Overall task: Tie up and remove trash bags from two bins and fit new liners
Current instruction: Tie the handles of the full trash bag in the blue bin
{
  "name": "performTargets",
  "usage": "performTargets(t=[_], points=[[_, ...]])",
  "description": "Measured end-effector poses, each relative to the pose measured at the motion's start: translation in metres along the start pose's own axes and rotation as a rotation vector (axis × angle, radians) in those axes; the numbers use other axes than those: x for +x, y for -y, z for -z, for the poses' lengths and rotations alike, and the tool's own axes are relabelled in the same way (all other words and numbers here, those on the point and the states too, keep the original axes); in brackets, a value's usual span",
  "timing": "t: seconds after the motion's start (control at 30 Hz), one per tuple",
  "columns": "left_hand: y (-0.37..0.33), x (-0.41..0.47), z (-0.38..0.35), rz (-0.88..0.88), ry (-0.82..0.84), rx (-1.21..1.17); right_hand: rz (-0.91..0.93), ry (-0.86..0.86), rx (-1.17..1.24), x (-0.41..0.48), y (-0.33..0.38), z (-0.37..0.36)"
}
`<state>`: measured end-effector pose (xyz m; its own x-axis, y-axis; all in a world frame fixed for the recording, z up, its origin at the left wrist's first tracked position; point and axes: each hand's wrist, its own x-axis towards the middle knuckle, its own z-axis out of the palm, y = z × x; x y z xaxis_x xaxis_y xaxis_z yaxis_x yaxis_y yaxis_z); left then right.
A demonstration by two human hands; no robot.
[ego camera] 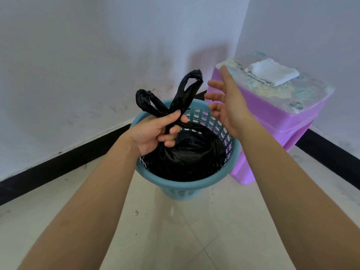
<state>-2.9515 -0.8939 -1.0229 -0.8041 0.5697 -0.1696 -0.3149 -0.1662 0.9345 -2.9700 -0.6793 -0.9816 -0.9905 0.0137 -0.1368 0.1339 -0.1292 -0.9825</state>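
Note:
A black trash bag (pixel 187 152) fills a teal perforated bin (pixel 224 172) standing on the tiled floor in a room corner. My left hand (pixel 155 133) grips the bag's gathered neck above the bin. Two handle loops (pixel 187 90) stick up from my fist, one leaning left, one rising to the right. My right hand (pixel 228 102) hovers just right of the upright loop, fingers spread, holding nothing and touching nothing.
A purple plastic stool (pixel 282 129) stands close behind the bin on the right, with a patterned top and a folded white cloth (pixel 272 72) on it. White walls with a black skirting board (pixel 68 166) meet in the corner. Small scraps lie on the floor tiles (pixel 136 212).

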Motion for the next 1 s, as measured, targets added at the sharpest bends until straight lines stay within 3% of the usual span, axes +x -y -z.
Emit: performTargets(t=[0.13, 0.23, 0.4, 0.53, 0.6, 0.73, 0.9, 1.0], points=[[-0.002, 0.001, -0.005, 0.008, -0.017, 0.094, 0.140, -0.015, -0.324, -0.002, 0.022, -0.023], [-0.002, -0.002, -0.007, -0.022, -0.093, -0.003, 0.312, -0.094, -0.266, -0.005, 0.020, -0.020], [-0.004, -0.003, -0.002, -0.070, -0.222, -0.248, 0.069, 0.072, -0.146, -0.013, 0.000, 0.004], [-0.001, 0.005, -0.003, -0.113, -0.360, -0.346, -0.045, 0.245, -0.283, -0.021, -0.012, 0.005], [-0.001, 0.006, -0.001, -0.137, -0.381, -0.399, -0.026, 0.245, -0.417, -0.020, -0.016, 0.005], [-0.003, 0.000, 0.006, -0.174, -0.357, -0.344, 0.104, 0.056, -0.456, -0.010, -0.023, 0.005], [-0.004, -0.006, 0.000, -0.205, -0.282, -0.215, 0.057, 0.335, -0.594, -0.008, -0.037, -0.008], [-0.005, -0.007, -0.001, -0.196, -0.275, -0.136, 0.131, 0.244, -0.554, -0.007, -0.044, -0.008]])
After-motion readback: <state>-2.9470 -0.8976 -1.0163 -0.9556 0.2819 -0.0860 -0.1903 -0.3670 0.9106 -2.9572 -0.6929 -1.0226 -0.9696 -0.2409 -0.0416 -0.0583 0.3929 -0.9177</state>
